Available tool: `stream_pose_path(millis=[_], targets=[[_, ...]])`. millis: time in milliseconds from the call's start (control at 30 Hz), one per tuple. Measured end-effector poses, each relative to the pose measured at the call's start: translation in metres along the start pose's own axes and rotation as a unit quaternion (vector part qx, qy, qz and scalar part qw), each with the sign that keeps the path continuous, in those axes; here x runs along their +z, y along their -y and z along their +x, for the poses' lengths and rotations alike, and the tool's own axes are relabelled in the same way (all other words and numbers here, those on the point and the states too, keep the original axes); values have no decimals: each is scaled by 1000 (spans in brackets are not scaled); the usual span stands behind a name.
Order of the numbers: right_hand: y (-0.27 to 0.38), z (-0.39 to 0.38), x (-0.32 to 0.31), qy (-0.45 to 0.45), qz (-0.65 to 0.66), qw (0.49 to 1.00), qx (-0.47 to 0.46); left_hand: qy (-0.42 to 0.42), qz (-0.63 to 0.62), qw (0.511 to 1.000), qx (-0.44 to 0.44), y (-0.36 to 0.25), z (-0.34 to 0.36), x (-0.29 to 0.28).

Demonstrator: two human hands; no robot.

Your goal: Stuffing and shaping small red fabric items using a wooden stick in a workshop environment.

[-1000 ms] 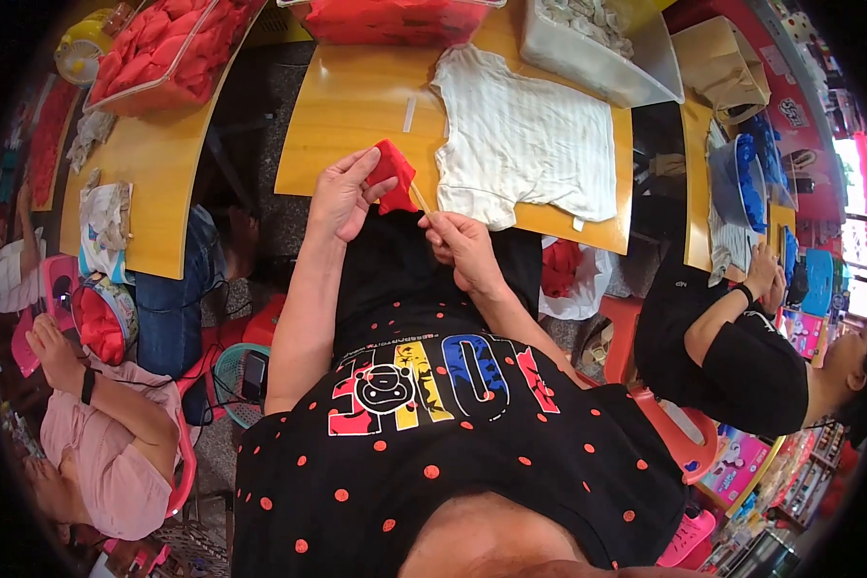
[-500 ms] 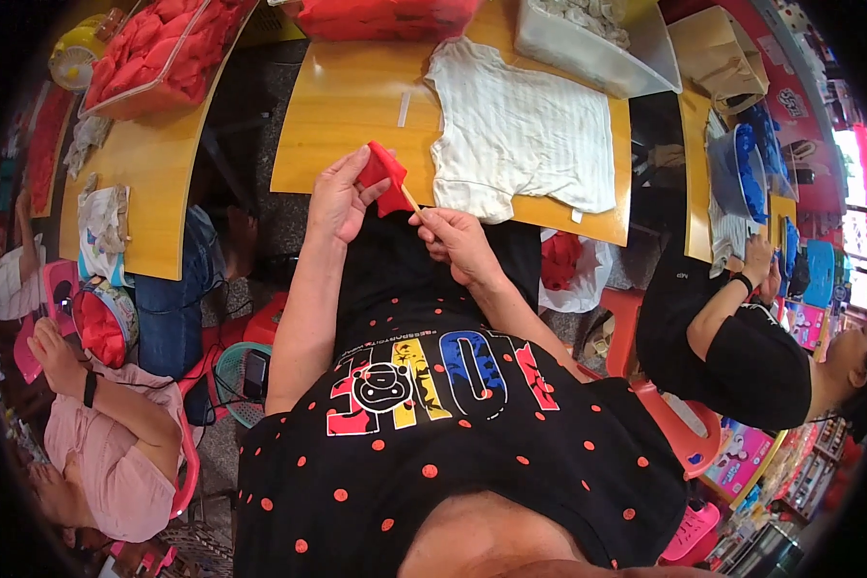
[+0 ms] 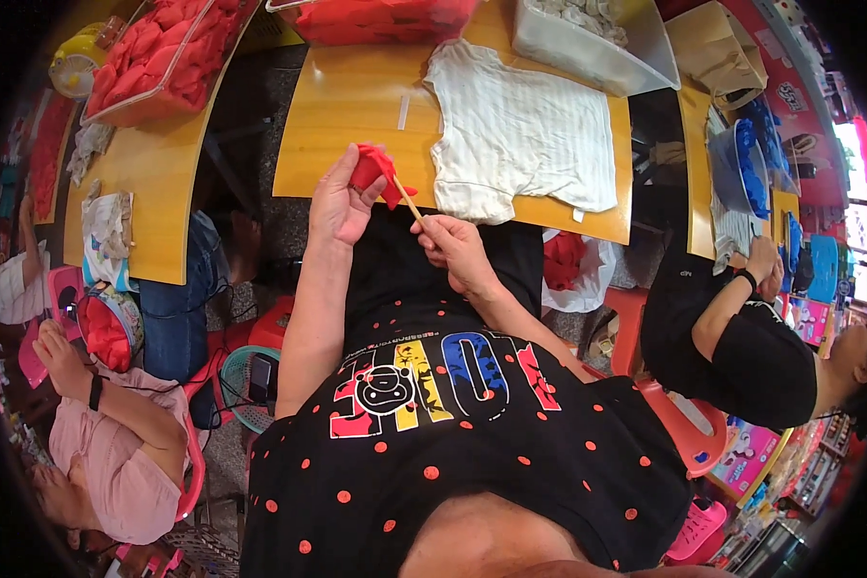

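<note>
Pieces of red fabric [image 3: 173,48] fill a clear tub [image 3: 149,108] toward the back of the left counter [image 3: 159,183]; a crumpled pale cloth [image 3: 111,223] lies at that counter's near edge. Nearby sits a person in a pink top [image 3: 125,453]. To the right of that person, a green basket [image 3: 229,385] holds a dark object [image 3: 260,378].

At the near edge of the middle counter [image 3: 337,106], left of its middle, the left hand [image 3: 340,197] is closed on a folded red cloth [image 3: 374,173], held up. A second tub of red pieces [image 3: 380,37] stands at the back edge, and a thin white strip [image 3: 404,113] lies between. From the red cloth a slender stick [image 3: 409,203] slants down to the right hand [image 3: 453,250], which pinches its lower end; the two hands are apart.

A white striped garment [image 3: 525,135] is spread over the counter's right half, a translucent tub [image 3: 612,72] of greyish scraps at the back right corner. Farther right, blue pieces [image 3: 753,173] fill a container beside a person in black [image 3: 761,356].
</note>
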State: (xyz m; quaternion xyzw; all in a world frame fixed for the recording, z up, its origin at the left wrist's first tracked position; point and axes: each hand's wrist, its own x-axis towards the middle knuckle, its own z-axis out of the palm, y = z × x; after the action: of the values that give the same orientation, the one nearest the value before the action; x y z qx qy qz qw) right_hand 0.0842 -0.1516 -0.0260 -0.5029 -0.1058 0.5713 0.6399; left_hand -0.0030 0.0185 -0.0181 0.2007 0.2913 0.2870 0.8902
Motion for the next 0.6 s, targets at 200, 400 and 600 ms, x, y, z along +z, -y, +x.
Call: stream_pose_path(millis=[200, 400, 600], targets=[[29, 3, -15, -53, 72, 990, -107, -65, -33, 997, 10, -7, 1, -23], [45, 5, -1, -103, -181, 960, -186, -35, 15, 999, 6, -13, -9, 0], [54, 19, 18, -95, -356, 892, -264, 15, 49, 998, -21, -9, -20, 15]])
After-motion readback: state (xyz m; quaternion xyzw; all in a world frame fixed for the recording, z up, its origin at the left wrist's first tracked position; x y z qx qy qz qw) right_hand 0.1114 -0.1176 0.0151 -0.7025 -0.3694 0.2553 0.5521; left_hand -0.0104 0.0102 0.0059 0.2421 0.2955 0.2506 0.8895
